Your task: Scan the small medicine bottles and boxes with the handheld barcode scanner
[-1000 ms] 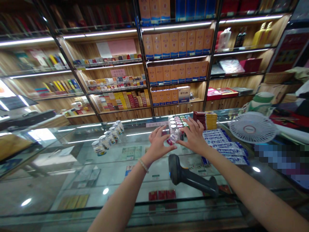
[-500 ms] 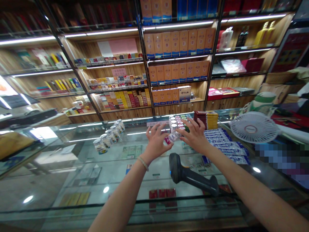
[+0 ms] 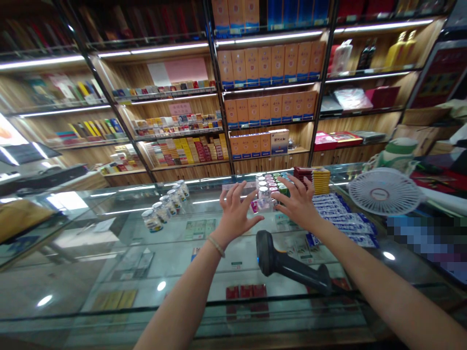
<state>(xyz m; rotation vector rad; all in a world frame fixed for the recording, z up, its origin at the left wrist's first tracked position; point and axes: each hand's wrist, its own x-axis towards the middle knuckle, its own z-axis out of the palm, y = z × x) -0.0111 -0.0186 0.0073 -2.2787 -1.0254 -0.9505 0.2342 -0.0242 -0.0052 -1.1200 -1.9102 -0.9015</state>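
My left hand (image 3: 234,217) hovers over the glass counter with its fingers spread and nothing in them. Opposite it, my right hand (image 3: 297,203) also has its fingers apart and holds nothing that I can see. Between them stand rows of small clear jars with white lids; the nearest jar (image 3: 263,193) is beside my right fingertips, and whether they touch it I cannot tell. Part of the group is hidden behind my right hand. A black handheld barcode scanner (image 3: 292,267) lies below both hands.
Several white-lidded jars (image 3: 160,214) form a slanting row at the left. To the right are blue-and-white packets (image 3: 339,216), a stack of yellow and dark red packs (image 3: 320,181) and a white fan (image 3: 383,192). Shelves of boxes (image 3: 270,108) line the back.
My fingers have come away from the nearest jar at the front of the group, which they were around before. My left hand has opened wider, and the gap between the hands has grown slightly.
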